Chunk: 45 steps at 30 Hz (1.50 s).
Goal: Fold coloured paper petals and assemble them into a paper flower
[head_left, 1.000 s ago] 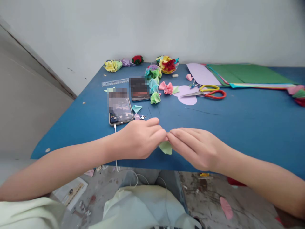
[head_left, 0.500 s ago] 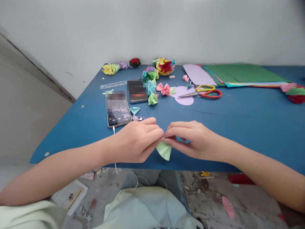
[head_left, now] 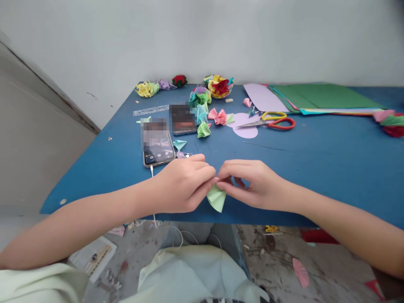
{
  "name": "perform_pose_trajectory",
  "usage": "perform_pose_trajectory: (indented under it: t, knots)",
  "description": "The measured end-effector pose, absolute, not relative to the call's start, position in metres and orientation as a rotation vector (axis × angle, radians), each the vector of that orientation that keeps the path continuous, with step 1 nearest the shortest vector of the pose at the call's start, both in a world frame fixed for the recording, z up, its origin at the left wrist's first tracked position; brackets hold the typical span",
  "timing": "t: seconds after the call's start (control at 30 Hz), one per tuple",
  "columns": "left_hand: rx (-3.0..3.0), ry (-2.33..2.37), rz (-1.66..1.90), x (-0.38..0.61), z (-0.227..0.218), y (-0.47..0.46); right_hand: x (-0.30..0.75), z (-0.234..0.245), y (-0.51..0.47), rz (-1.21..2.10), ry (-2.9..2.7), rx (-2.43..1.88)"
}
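A small piece of light green paper (head_left: 216, 198), folded to a fan-like wedge, is pinched between both hands near the front edge of the blue table (head_left: 315, 168). My left hand (head_left: 183, 185) grips its upper tip with thumb and fingers closed. My right hand (head_left: 252, 183) pinches the same tip from the right, fingers curled. The paper's wide end hangs toward me below the fingertips.
Two phones (head_left: 158, 145) (head_left: 182, 119) lie at the left, one with a white cable (head_left: 154, 219). Behind them are folded paper pieces (head_left: 203, 129), crumpled paper flowers (head_left: 219, 86), a clear ruler (head_left: 150, 110), red-and-yellow scissors (head_left: 271, 122) on a lilac cutout, and coloured paper sheets (head_left: 318, 99) at the back right.
My right hand's fingers went from lying flat over the green paper to curled in a pinch. The paper's wide end now shows more below the fingertips.
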<state>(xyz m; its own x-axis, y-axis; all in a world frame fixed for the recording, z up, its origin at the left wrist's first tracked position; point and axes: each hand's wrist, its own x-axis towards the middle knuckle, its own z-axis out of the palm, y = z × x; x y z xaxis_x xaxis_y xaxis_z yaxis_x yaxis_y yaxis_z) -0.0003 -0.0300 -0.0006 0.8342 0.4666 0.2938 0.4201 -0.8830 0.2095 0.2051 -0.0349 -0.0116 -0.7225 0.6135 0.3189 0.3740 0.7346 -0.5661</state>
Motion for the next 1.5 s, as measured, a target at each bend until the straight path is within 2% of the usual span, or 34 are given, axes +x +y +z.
perform_pose_trajectory:
  t: [0.2, 0.43, 0.63, 0.93, 1.23, 1.5]
  knots:
    - [2.909, 0.751, 0.517, 0.0, 0.002, -0.029, 0.204, -0.022, -0.036, 0.448, -2.404, -0.743]
    - [3.0, 0.642, 0.534, -0.001, 0.003, -0.028, 0.205, -0.021, -0.038, 0.371, -2.395, -0.675]
    - [2.997, 0.569, 0.498, -0.002, 0.003, -0.03, 0.207, -0.009, -0.036, 0.382, -2.398, -0.643]
    - [2.914, 0.544, 0.506, -0.002, 0.007, -0.033, 0.207, -0.007, -0.038, 0.604, -2.351, -0.725]
    - [2.777, 0.793, 0.402, -0.002, 0.01, -0.034, 0.204, -0.008, -0.039, 0.554, -2.253, -0.786]
    - [2.846, 0.782, 0.354, -0.001, 0.008, -0.034, 0.207, -0.007, -0.037, 0.434, -2.387, -0.707]
